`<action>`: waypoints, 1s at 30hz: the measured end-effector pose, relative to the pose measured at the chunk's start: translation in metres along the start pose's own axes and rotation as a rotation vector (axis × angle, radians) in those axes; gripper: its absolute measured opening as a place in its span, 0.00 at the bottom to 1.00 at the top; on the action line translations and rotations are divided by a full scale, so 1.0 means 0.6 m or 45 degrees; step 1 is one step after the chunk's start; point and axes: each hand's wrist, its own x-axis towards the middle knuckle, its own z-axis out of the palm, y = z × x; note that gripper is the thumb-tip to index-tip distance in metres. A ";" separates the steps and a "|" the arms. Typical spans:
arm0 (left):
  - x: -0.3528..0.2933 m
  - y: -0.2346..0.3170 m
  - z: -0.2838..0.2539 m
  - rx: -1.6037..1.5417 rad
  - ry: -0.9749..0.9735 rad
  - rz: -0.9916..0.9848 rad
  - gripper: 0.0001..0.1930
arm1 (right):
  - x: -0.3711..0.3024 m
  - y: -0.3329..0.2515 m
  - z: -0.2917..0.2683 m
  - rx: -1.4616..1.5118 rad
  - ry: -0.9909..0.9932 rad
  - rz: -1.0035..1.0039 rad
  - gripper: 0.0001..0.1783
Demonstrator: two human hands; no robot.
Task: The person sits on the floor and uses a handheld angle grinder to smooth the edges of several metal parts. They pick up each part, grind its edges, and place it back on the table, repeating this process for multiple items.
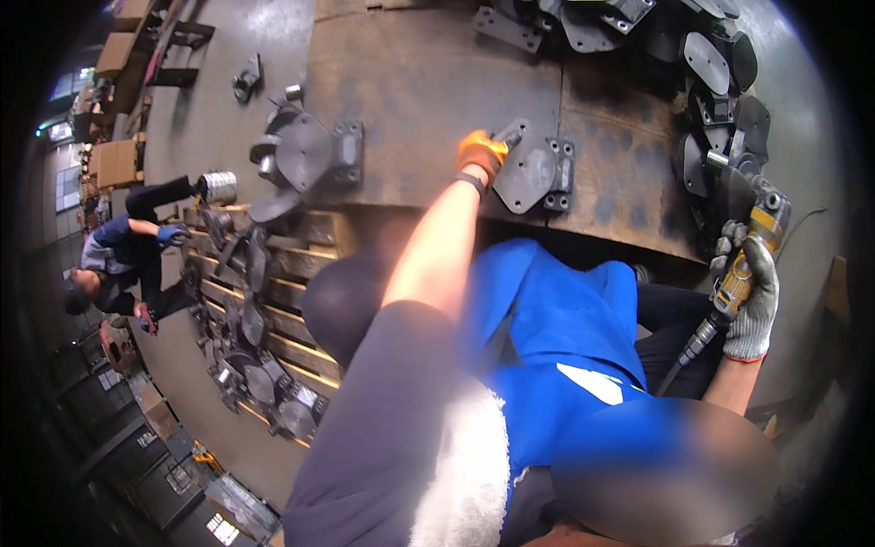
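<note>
One piece under the left hand, the tool held apart from it

A flat grey metal plate with drilled holes (527, 180), a dark, holed metal block (562, 175) along its right side, lay near the front edge of the worn brown bench (410, 73). The left hand (483, 153), in an orange-and-yellow glove, touched the plate's upper left edge; whether its fingers pinched the metal or only pressed on it could not be told. The right hand (755, 296), in a whitish knit glove, was wrapped firmly around a yellow-and-grey handheld power tool (734, 284), out past the bench's right side and well apart from the plate.

At that moment, then, no tool was working on the piece, and its surface did not show how much had been finished. Similar dark metal parts (694, 164) crowded the bench's right end, and a smaller grey metal group (305, 150) sat at its left end. More parts lay on a slatted wooden pallet (314, 260) to the left. Which of these were done and which were left, the view could not settle.
</note>
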 end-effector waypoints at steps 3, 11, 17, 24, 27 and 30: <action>-0.006 0.013 -0.047 0.024 0.041 0.007 0.35 | 0.011 0.010 0.039 -0.053 0.068 0.065 0.17; 0.168 -0.100 -0.248 0.395 0.546 -0.073 0.21 | 0.041 0.021 0.090 -0.120 0.159 0.109 0.17; 0.166 -0.184 -0.403 0.308 0.789 -0.177 0.22 | 0.021 0.011 0.093 -0.112 0.201 -0.036 0.18; 0.129 -0.185 -0.336 0.500 0.059 0.010 0.20 | -0.047 -0.050 0.070 0.093 -0.154 -0.368 0.22; 0.127 -0.167 -0.301 0.546 0.222 0.086 0.24 | -0.080 -0.057 0.031 0.127 -0.185 -0.446 0.20; 0.086 -0.073 -0.228 0.436 0.212 0.200 0.25 | -0.103 -0.070 -0.006 0.406 -0.145 -0.465 0.15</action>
